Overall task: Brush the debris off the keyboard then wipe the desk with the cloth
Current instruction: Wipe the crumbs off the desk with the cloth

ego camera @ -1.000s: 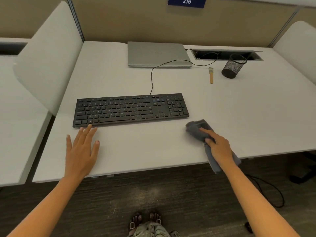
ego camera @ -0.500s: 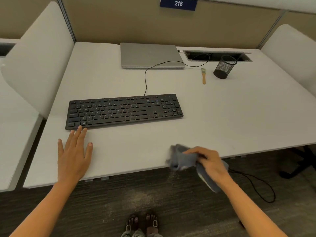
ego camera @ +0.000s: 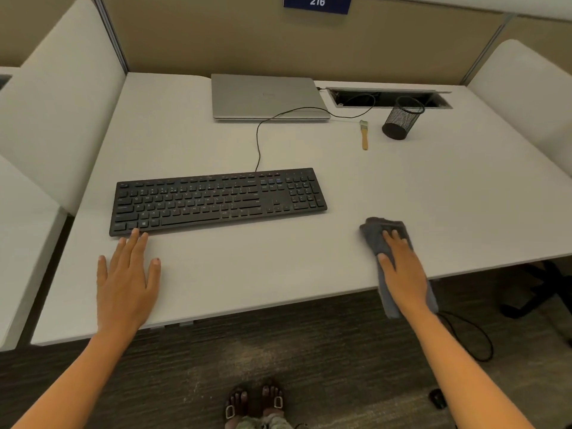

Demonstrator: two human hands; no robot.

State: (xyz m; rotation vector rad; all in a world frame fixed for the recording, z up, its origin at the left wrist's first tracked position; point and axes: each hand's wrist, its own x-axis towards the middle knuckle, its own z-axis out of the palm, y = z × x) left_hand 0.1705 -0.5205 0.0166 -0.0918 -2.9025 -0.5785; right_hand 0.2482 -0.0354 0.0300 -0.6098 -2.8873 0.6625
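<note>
A black keyboard (ego camera: pixel 216 199) lies on the white desk (ego camera: pixel 433 193), left of centre. My left hand (ego camera: pixel 127 274) rests flat on the desk just in front of the keyboard's left end, fingertips touching its front edge. My right hand (ego camera: pixel 402 267) presses flat on a grey cloth (ego camera: pixel 376 235) near the desk's front edge, right of the keyboard. Part of the cloth hangs over the edge under my wrist. A small wooden-handled brush (ego camera: pixel 364 135) lies far back, beside the pen cup.
A closed silver laptop (ego camera: pixel 266 96) sits at the back, with the keyboard's cable (ego camera: pixel 258 140) looping past it into an open cable slot (ego camera: pixel 387 99). A black mesh pen cup (ego camera: pixel 400 119) stands at the back right. White dividers flank the desk. Debris speckles the floor below.
My right hand has swept the cloth to the desk's front edge and then back onto the desk, further right. My left hand has stayed flat by the keyboard.
</note>
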